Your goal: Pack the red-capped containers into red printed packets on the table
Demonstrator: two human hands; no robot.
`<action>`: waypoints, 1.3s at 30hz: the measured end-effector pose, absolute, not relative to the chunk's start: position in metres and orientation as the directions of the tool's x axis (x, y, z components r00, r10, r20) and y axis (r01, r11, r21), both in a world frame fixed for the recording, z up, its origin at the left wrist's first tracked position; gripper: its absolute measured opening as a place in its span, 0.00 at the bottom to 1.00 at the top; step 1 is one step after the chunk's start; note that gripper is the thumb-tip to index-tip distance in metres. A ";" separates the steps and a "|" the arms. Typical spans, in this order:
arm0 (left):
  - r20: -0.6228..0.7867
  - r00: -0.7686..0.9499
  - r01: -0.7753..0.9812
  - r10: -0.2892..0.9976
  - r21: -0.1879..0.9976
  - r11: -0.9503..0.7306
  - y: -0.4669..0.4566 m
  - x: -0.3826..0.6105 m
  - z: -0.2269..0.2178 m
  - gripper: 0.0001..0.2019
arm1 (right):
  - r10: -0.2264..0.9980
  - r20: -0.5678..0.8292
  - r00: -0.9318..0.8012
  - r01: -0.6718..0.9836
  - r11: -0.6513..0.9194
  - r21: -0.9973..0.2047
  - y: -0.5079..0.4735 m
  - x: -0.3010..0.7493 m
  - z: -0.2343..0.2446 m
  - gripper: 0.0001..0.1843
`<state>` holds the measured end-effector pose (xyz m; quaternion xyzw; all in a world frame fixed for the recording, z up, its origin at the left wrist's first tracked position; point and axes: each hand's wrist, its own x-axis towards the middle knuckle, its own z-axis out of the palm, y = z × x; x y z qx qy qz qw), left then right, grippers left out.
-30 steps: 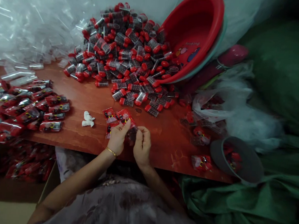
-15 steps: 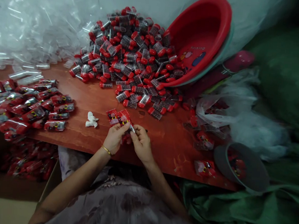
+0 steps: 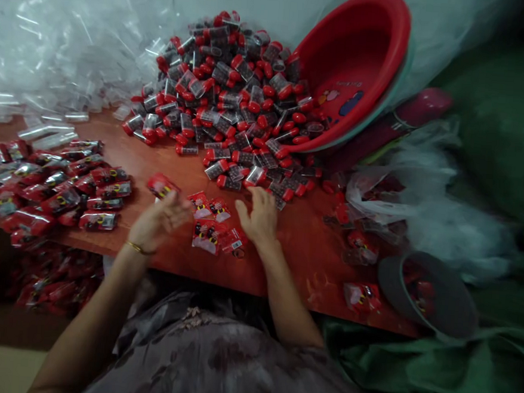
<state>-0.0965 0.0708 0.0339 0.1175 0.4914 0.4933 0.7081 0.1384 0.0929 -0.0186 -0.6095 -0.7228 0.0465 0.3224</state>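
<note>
Mid-frame, red packets lie flat, presumably for easy reach, between my loose-fingered left hand and uncurled right hand, neither visibly gripping anything.

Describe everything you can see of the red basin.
The red basin is round, with a thick rim, and looks like plastic. It is tipped on its side at the back of the table, its mouth facing the tubes, which heap against its lower edge. Printed figures and lettering mark its inside. A pale green basin shows behind it, apparently nested.
</note>
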 end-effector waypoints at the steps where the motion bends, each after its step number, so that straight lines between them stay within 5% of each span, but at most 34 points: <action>1: -0.554 -0.078 -0.612 0.829 0.683 0.399 0.080 -0.115 0.039 0.09 | 0.921 0.388 0.028 0.901 0.145 -0.409 0.096 0.150 -0.021 0.25; 5: -0.384 -0.395 -0.577 0.835 0.810 0.100 0.105 -0.156 0.044 0.15 | 0.957 0.266 0.119 0.961 -0.044 -0.273 0.088 0.185 -0.035 0.19; 7: -0.236 -0.427 -0.364 0.873 0.928 0.073 0.106 -0.144 0.034 0.18 | 0.966 0.244 0.088 0.969 -0.026 -0.245 0.074 0.191 -0.041 0.18; 9: -0.008 -0.371 0.052 0.929 0.998 0.030 0.101 -0.116 0.019 0.20 | 0.963 0.258 0.079 0.971 -0.016 -0.238 0.057 0.191 -0.046 0.18; 12: 0.184 -0.067 0.696 0.981 0.712 -0.086 0.092 -0.073 -0.003 0.17 | 0.941 0.330 0.069 0.967 0.018 -0.255 0.037 0.191 -0.054 0.19; 14: 0.175 0.062 0.880 0.983 0.456 -0.136 0.090 -0.059 -0.014 0.17 | 0.923 0.381 0.057 0.963 0.050 -0.266 0.031 0.192 -0.060 0.19; 18: 0.105 0.108 0.958 0.989 0.253 -0.131 0.091 -0.058 -0.030 0.13 | 0.906 0.419 0.062 0.957 0.065 -0.283 0.031 0.193 -0.064 0.19; 25: 0.151 0.037 0.964 0.988 0.254 -0.075 0.083 -0.065 -0.019 0.16 | 0.905 0.418 0.073 0.960 0.051 -0.276 0.032 0.192 -0.063 0.19; 29: 0.236 -0.100 0.986 0.967 0.156 0.064 0.071 -0.099 -0.001 0.22 | 0.906 0.414 0.086 0.959 0.038 -0.282 0.032 0.191 -0.062 0.19; 35: 0.074 -0.137 0.981 0.988 0.147 0.125 0.064 -0.129 -0.007 0.17 | 0.928 0.357 0.106 0.962 -0.005 -0.274 0.032 0.189 -0.057 0.19; 39: 0.230 -0.078 0.988 0.970 0.147 0.045 0.069 -0.100 -0.002 0.20 | 0.924 0.369 0.103 0.963 0.000 -0.269 0.032 0.189 -0.056 0.20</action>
